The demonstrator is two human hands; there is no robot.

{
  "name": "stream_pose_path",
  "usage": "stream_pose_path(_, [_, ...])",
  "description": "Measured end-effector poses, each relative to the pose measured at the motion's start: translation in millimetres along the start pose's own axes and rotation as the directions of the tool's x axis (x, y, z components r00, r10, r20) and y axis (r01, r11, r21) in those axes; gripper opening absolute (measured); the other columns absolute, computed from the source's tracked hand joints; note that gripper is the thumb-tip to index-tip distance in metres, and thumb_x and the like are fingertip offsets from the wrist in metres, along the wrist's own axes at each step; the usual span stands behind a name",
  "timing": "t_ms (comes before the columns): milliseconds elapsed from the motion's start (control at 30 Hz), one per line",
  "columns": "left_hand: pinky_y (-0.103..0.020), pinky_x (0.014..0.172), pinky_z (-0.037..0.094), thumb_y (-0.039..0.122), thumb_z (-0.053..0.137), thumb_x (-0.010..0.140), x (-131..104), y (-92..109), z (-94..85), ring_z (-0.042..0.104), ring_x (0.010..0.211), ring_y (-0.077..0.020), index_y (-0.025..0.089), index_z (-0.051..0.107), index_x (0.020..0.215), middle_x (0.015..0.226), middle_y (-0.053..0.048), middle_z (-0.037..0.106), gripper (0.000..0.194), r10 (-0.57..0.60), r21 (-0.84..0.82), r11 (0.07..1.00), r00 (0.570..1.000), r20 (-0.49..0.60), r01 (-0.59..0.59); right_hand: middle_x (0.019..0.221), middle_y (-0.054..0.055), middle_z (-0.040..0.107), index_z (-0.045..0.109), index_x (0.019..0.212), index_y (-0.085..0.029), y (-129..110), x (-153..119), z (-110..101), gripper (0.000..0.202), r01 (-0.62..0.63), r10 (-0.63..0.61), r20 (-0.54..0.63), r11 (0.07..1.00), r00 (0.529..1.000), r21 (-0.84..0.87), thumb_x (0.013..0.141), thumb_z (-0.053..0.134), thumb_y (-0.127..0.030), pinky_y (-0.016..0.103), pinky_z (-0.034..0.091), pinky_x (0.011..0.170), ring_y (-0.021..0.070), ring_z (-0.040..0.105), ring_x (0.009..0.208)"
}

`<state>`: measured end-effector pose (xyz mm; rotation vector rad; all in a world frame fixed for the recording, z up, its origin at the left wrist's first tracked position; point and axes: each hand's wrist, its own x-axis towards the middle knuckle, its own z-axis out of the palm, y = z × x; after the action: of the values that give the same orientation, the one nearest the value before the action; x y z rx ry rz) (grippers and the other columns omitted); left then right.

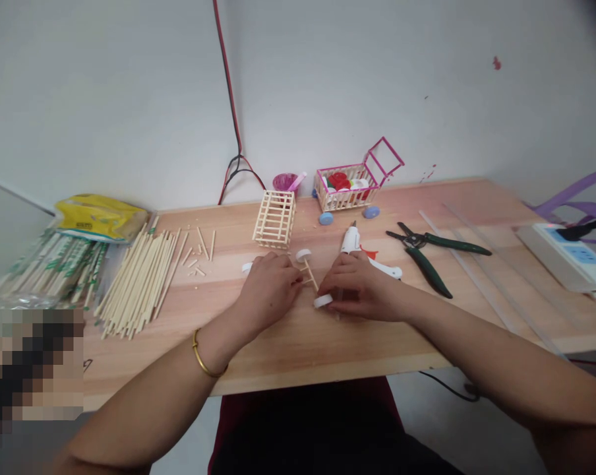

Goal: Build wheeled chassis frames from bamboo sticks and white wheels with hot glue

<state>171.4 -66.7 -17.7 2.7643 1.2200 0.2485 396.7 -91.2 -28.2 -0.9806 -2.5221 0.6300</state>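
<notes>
My left hand (271, 284) pinches a small wheeled frame of wooden sticks (310, 272) low over the table. White round caps sit on the frame like wheels: one cap (303, 254) at the far end of the visible axle, another cap (322, 301) at the near end. Part of a further white piece (247, 267) shows left of my left hand, which hides the rest. With bent fingers my right hand (355, 285) grips the frame beside the near cap. Just beyond it lies a white glue gun (351, 239) with an orange-red trigger.
A stick basket (274, 221) and a pink-trimmed stick cart (347, 191) stand near the wall, by a purple bowl (284, 183). Green-handled pliers (429, 267) and a power strip (567, 257) lie right. Loose sticks (140, 284), packaged sticks (51, 264) and a yellow packet (100, 218) lie left.
</notes>
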Motion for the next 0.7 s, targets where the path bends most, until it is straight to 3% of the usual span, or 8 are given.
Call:
stream_pose_path(500, [-0.035, 0.071, 0.041, 0.022, 0.057, 0.085, 2, -2, 2.2, 0.056, 0.081, -0.0219, 0.019, 0.071, 0.081, 0.081, -0.006, 0.065, 0.015, 0.049, -0.076, 0.996, 0.998, -0.035, -0.052, 0.097, 0.003, 0.068, 0.067, 0.098, -0.024, -3, 1, -1, 0.019, 0.034, -0.034, 0.001, 0.999, 0.999, -0.024, 0.083, 0.064, -0.036, 0.040, 0.032, 0.088, 0.0199, 0.055, 0.096])
stream_pose_path(600, [-0.032, 0.072, 0.042, 0.020, 0.056, 0.085, 2, -6, 0.9, 0.057, 0.078, -0.0191, 0.017, 0.069, 0.080, 0.078, -0.005, 0.066, 0.014, 0.010, -0.216, 0.975, 0.975, -0.221, -0.058, 0.099, 0.005, 0.067, 0.066, 0.098, -0.023, -5, 0, -5, 0.025, 0.068, -0.070, -0.079, 0.997, 0.994, -0.026, 0.080, 0.068, -0.040, 0.040, 0.036, 0.088, 0.0206, 0.056, 0.095])
stream_pose_path(700, [-0.030, 0.069, 0.041, 0.022, 0.055, 0.087, 0, -11, -2.7, 0.055, 0.072, -0.0161, 0.017, 0.065, 0.077, 0.072, -0.003, 0.062, 0.014, -0.119, -0.312, 0.949, 0.880, -0.460, -0.035, 0.093, 0.006, 0.067, 0.064, 0.095, -0.022, -6, -1, -13, 0.021, 0.065, -0.074, -0.301, 0.997, 0.951, -0.040, 0.080, 0.067, -0.037, 0.039, 0.041, 0.085, 0.0206, 0.059, 0.089])
